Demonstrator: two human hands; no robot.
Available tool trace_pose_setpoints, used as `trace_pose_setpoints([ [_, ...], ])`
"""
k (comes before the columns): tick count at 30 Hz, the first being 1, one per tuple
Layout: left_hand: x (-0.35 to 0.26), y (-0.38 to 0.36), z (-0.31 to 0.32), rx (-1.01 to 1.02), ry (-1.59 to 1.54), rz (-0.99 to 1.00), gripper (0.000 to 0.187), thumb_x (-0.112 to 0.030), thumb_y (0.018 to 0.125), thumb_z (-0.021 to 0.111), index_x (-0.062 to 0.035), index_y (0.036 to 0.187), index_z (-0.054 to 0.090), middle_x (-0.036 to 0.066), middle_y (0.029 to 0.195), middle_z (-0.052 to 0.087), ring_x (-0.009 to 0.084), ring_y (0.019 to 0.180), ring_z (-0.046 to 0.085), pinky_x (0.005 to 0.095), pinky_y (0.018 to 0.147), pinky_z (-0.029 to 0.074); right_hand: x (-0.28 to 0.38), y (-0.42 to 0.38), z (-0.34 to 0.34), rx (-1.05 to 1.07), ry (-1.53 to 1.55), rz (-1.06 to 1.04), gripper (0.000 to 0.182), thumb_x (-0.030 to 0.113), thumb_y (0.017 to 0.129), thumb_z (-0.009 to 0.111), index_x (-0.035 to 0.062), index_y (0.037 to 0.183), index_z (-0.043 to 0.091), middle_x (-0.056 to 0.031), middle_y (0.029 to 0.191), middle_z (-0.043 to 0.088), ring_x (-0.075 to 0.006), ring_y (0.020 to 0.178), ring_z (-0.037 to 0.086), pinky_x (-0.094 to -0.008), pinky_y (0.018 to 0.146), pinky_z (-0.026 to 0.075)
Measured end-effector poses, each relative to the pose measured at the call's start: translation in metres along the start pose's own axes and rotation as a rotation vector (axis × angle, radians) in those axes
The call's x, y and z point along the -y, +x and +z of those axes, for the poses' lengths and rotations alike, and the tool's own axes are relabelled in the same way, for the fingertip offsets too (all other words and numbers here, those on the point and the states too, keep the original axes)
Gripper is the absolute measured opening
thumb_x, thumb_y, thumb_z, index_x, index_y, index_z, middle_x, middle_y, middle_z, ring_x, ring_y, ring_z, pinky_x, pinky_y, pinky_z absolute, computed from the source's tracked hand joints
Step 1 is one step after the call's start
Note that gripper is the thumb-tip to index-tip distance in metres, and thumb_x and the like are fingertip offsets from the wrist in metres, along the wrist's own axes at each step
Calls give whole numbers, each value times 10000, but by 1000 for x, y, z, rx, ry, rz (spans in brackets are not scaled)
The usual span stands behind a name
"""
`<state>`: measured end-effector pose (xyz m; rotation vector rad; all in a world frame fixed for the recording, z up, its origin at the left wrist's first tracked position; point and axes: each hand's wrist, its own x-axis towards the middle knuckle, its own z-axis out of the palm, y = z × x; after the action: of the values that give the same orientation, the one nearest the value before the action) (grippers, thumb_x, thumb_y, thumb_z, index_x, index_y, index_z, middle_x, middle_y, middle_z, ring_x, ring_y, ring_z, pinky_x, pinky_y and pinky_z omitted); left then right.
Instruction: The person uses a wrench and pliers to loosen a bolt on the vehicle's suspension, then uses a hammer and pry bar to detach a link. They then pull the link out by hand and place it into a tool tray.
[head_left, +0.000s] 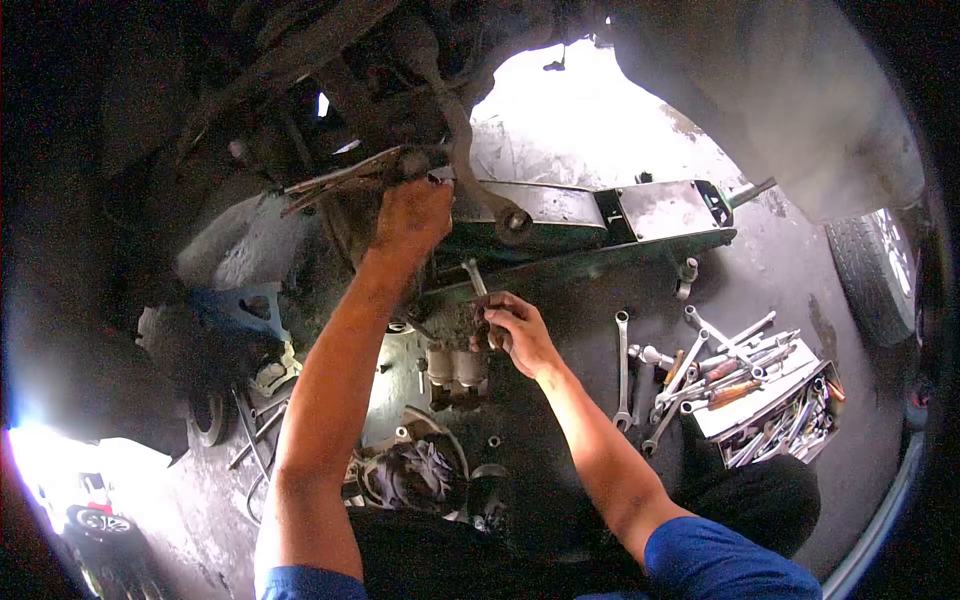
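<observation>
We're seeing dark metalwork (350, 95) of a veh. underside filling the top of view. Green floor jack (585, 236) is lying across the middle, long axis running approx. L-R. Tyre (868, 275) is standing far R. Tool tray (715, 420) is sitting on the floor at R, piled w/ wrenches etc. Dark link (461, 145) is hanging from above, its ringed end (513, 223) overlapping the jack in our view. Loose wrench (623, 370) is lying just L of tray.

L hand (415, 212) is reaching high, fingers curling at the dark metalwork, L of the link; grip side's hidden, so we can't tell what it's pinching, if anything. R hand (512, 332) is sitting lower in view, thumb & fingers pinching a metal tool (478, 282). Twin-cyl. part (466, 368) is sitting below-L of R hand.

Key rel.: metal tool is sticking out of R fingertips, long axis pointing up & slightly L; its free end is sitting below-R of L hand, apart from it, & below-L of the ringed end. R hand's obv. nearer. Whether the tip's touching anything, we can't tell, too dark.
</observation>
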<state>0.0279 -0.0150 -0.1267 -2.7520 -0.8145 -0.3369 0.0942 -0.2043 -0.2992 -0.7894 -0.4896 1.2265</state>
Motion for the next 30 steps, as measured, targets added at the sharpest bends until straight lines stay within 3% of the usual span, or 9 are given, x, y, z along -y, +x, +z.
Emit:
trace_pose_setpoints([
  [4,-7,-6,-1,-52,29,2,256,-234,954,508,-61,935,696,189,860,701,373,831,701,516,726,543,29,-21,25,-66,105,-10,309,48,901,608,25,1207,566,-56,925,554,-121,794,581,-299,560,504],
  [5,-9,-9,-1,-51,36,-15,255,-236,957,515,-60,932,698,189,865,704,372,830,703,514,732,545,34,-21,33,-90,6,-70,364,63,916,593,60,1278,549,-69,941,582,-116,654,547,-283,537,476],
  [8,-10,-9,-20,53,31,-55,251,-269,951,555,-70,942,708,189,877,710,361,827,707,494,732,552,31,5,29,-128,-424,-209,412,72,920,583,71,1328,531,-85,986,616,-158,605,537,-310,555,477],
  [11,-5,-16,-63,18,59,-71,254,-307,935,599,-89,987,720,173,872,716,356,811,706,477,726,558,57,5,56,-107,-300,-165,470,55,947,545,68,1413,487,-72,952,631,-103,628,576,-267,530,476],
  [18,27,-36,-121,-594,434,85,297,-291,903,644,-79,1099,714,153,1109,691,374,965,672,471,847,537,73,14,75,-185,-1046,-465,459,83,961,524,-32,1402,471,-272,1178,645,-394,1020,649,-460,854,499],
  [20,33,-37,-114,-410,343,-19,297,-268,900,641,-71,1114,699,160,1173,664,375,1015,656,474,873,524,106,0,105,-136,-1073,-332,451,76,959,511,-42,1392,467,-324,1180,616,-476,1115,594,-503,941,460],
  [24,34,-36,-104,-187,311,-113,292,-224,890,634,-61,1129,674,163,1165,667,375,1013,658,486,882,517,116,0,124,-177,-1216,-284,397,92,976,486,-45,1348,496,-349,1169,595,-505,1089,574,-525,919,470],
  [27,41,-33,-96,-343,262,-46,275,-205,873,639,-59,1103,675,161,1134,680,374,971,672,483,861,528,65,9,99,-308,-1107,-569,368,133,1009,463,-68,1315,502,-341,1114,614,-501,1043,592,-526,888,482],
  [30,33,-36,-103,-272,200,-105,267,-199,866,646,-62,1093,677,157,1102,690,375,917,681,478,829,540,15,41,46,-263,-1175,-336,398,181,1035,448,-84,1331,478,-340,1114,620,-511,1037,593,-530,878,484],
])
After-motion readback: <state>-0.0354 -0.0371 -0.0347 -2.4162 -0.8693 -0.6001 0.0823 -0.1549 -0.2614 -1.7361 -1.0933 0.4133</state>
